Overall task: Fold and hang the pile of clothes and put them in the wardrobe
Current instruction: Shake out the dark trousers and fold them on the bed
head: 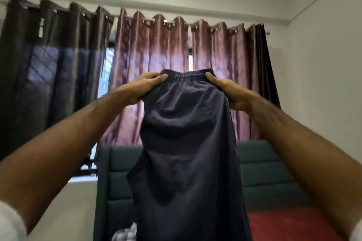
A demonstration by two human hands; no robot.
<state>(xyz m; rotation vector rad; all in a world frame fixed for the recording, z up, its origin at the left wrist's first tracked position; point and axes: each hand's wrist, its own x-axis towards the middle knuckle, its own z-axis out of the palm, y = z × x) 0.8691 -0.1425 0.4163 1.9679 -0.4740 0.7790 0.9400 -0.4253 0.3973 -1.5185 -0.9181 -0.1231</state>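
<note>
Holding dark trousers (186, 143) up by elastic waistband: left hand (145, 86) pinches left end, right hand (227, 90) right end. Legs hang before headboard (264, 164), curtains (152, 55) behind.

Bedroom with curtained window

Daylight is filtered through glossy mauve eyelet curtains (152, 49); a dark green padded headboard (262, 170) is set against white walls (323, 64).
</note>
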